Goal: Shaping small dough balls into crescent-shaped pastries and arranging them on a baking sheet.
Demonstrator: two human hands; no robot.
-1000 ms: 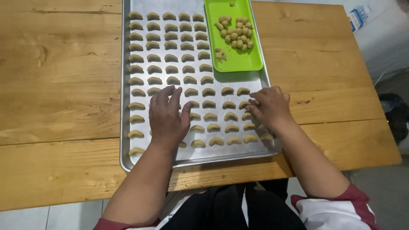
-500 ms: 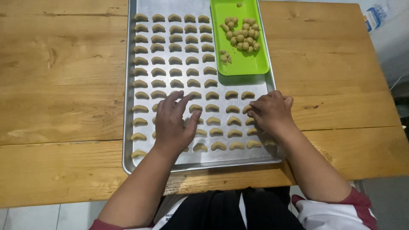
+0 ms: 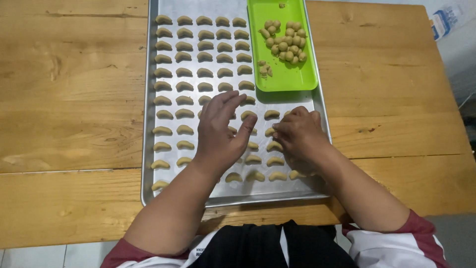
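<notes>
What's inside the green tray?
The green tray holds a pile of small dough balls and a few crumbly bits. Nothing covers it; its far end is cut off.

left hand flat, fingers spread; right hand curled, fingertips down

Looks like a home kitchen or small bakery. A metal baking tray of crescent-shaped dough pieces sits on a wooden table, a green tray of dough balls alongside.
</notes>
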